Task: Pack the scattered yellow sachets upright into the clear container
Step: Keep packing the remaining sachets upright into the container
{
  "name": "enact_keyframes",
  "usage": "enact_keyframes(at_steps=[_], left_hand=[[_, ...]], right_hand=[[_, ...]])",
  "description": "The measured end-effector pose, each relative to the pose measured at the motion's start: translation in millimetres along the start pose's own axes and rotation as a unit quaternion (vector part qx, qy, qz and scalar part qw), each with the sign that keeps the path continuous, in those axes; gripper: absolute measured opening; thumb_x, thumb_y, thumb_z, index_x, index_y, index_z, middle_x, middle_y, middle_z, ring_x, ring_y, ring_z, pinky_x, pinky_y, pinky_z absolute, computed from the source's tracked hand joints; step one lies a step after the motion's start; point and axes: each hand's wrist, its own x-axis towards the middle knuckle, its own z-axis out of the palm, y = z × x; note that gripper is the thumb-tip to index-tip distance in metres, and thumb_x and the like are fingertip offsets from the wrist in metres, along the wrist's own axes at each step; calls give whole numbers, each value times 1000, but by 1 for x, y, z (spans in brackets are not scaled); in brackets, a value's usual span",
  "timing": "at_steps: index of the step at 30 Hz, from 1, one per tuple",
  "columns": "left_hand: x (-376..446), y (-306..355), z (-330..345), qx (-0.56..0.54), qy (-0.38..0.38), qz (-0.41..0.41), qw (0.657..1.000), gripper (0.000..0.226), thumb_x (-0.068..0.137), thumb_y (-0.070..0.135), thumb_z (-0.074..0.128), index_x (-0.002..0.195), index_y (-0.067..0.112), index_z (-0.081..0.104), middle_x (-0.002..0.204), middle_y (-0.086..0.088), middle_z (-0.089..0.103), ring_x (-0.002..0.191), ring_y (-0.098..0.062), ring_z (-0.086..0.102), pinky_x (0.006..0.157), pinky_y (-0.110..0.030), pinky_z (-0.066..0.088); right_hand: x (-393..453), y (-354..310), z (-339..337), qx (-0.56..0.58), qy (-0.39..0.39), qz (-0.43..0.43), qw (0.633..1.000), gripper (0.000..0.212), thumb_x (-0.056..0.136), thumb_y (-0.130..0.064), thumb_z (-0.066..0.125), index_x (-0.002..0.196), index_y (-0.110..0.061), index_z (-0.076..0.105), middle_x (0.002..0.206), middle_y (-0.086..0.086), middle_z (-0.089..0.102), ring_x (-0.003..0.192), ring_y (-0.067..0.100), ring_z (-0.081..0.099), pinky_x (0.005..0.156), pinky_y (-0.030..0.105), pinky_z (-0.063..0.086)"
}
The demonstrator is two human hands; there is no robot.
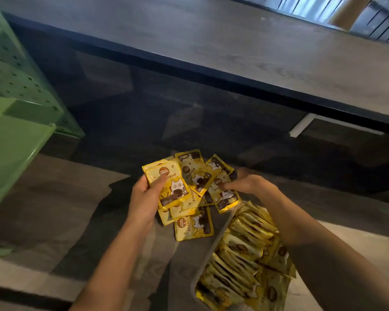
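Left hand grips sachet stack; right hand pinches one sachet beside clear container. Glossy stack could fan out, slip.

views: one, head-worn, wide-angle | aim: forward and steeply down, frame tilted | range: close, both forearms entering from the bottom edge | centre: left hand and right hand over yellow sachets | lower right: clear container cut by the edge | left edge: green shelf | shared: none
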Motion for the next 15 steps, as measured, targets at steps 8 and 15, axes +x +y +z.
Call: enact_keyframes(at_steps=[8,15], left_hand=[[0,-2,17,28,-19,1,999,10,93,36,66,103,36,65,87,12,77,78,-11,76,55,-30,59],[-3,-1,28,67,-33,34,997,12,92,40,67,102,34,65,88,12,78,78,-10,76,61,-32,61]], right_hand=[[12,3,16,21,16,7,1000,64,85,-40,71,139,-14,45,139,11,52,127,31,49,98,40,44],[-16,19,-11,191,224,-61,954,51,93,-38,63,134,-15,47,124,6,58,96,14,58,74,24,40]])
